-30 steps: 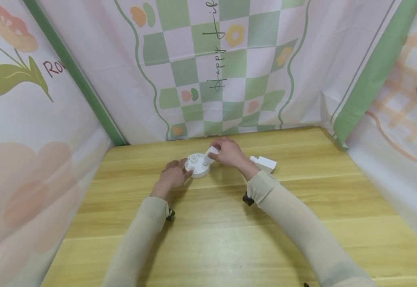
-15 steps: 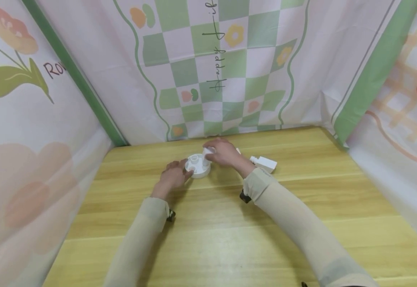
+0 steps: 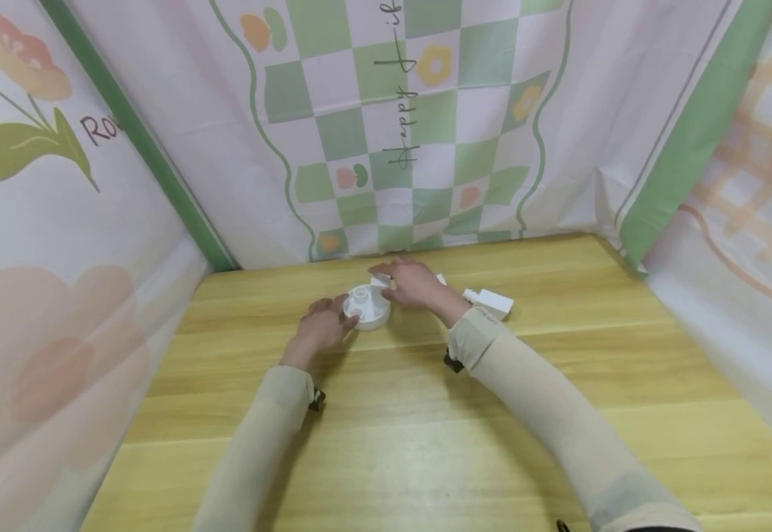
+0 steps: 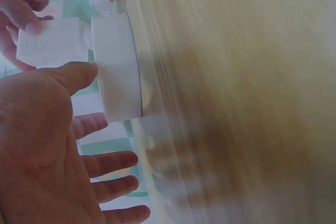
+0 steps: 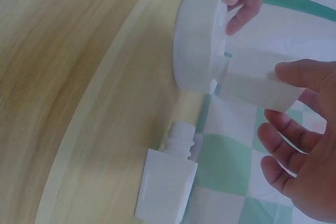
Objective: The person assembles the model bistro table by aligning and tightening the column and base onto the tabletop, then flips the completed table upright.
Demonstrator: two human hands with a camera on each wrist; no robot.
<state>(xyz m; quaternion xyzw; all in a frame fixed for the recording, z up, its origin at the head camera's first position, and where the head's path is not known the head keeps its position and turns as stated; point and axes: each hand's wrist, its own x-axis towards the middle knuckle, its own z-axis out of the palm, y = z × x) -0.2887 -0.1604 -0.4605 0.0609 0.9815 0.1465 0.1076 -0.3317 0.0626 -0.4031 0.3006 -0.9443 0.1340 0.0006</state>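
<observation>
A round white base [image 3: 371, 319] with raised ring sockets sits near the table's back edge. My left hand [image 3: 321, 325] holds its left side, the thumb [image 4: 81, 75] and forefinger at the rim and the other fingers spread. My right hand [image 3: 414, 283] pinches a white block [image 5: 257, 80] between thumb and fingertips. That block stands on the right part of the base, its narrow end towards it; how deep the end sits is hidden. Right of the right wrist lies another white block [image 3: 494, 304] with a ridged, screw-like stub [image 5: 180, 139].
A further small white piece [image 3: 442, 279] shows behind the right wrist, mostly hidden. The wooden table [image 3: 386, 443] reaches towards me. Printed curtains [image 3: 425, 199] hang close behind the base and along both sides.
The block in my right hand has gone from tilted to upright on the base, and the right hand has shifted slightly left with its fingers loosening somewhat. The left hand keeps its place.
</observation>
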